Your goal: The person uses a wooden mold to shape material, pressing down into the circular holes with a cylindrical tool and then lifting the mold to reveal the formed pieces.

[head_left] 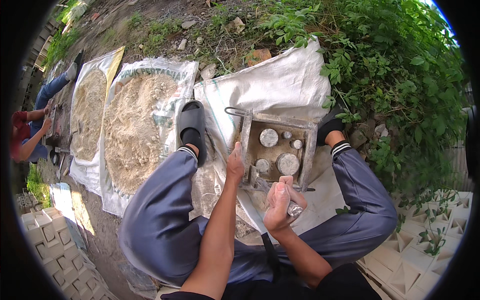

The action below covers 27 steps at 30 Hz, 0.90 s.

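Observation:
Between my feet lies a rectangular mould frame (309,157), dusty and grey-brown, with a metal loop at its upper left corner. Inside it, several round pale discs or cylinder tops (288,163) of differing sizes stand up from a sandy bed. My left hand (235,164) is against the frame's left side, gripping it, with some fingers hidden. Closed in a fist, my right hand (282,204) holds a hand tool by its thick, whitish, dusty handle (295,209). The tool's narrow far end blurs near the frame's lower left corner, so its kind is unclear.
A white woven sack (280,82) lies under the frame. To the left, two more sacks carry heaps of pale sandy powder (137,125). Another person (30,127) sits at far left. Leafy plants (390,75) crowd the right; patterned pale blocks (55,240) stand lower left.

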{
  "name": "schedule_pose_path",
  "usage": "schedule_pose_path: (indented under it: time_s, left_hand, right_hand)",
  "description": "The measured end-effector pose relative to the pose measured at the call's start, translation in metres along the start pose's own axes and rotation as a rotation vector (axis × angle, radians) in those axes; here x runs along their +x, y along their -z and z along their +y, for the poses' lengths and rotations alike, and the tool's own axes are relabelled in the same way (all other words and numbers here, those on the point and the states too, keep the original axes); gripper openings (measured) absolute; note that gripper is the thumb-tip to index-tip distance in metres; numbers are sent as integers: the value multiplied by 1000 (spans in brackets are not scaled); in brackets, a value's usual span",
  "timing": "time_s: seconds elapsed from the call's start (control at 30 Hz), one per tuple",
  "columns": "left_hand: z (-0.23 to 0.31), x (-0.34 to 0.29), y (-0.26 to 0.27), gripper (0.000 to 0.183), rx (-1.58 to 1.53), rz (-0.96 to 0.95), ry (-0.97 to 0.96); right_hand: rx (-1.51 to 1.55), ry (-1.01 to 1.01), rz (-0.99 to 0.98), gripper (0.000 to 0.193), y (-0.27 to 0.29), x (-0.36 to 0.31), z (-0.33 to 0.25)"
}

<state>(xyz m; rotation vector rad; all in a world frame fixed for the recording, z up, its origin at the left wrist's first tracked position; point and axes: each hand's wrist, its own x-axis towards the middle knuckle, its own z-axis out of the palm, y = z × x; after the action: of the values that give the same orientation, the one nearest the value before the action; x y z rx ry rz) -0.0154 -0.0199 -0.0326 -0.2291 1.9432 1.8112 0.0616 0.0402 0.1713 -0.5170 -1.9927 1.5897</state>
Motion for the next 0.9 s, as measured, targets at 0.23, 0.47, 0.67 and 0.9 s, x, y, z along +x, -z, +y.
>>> schedule_pose_path:
  time_s: [0.23,0.47,0.67,0.9]
  left_hand:
    - [-3,2,4,73,47,40,-45]
    - [1,-1,5,74,82,1,53]
    - [-2,2,8,75,80,-24,99]
    - [-5,2,5,74,33,5,11]
  right_hand:
    - [13,-55,51,37,-4,-7,-7]
    - [56,-81,41,39,2,-7,-3]
    - [-26,99,-54,35,9,-6,10]
    - [-28,-13,-8,41,0,-6,8]
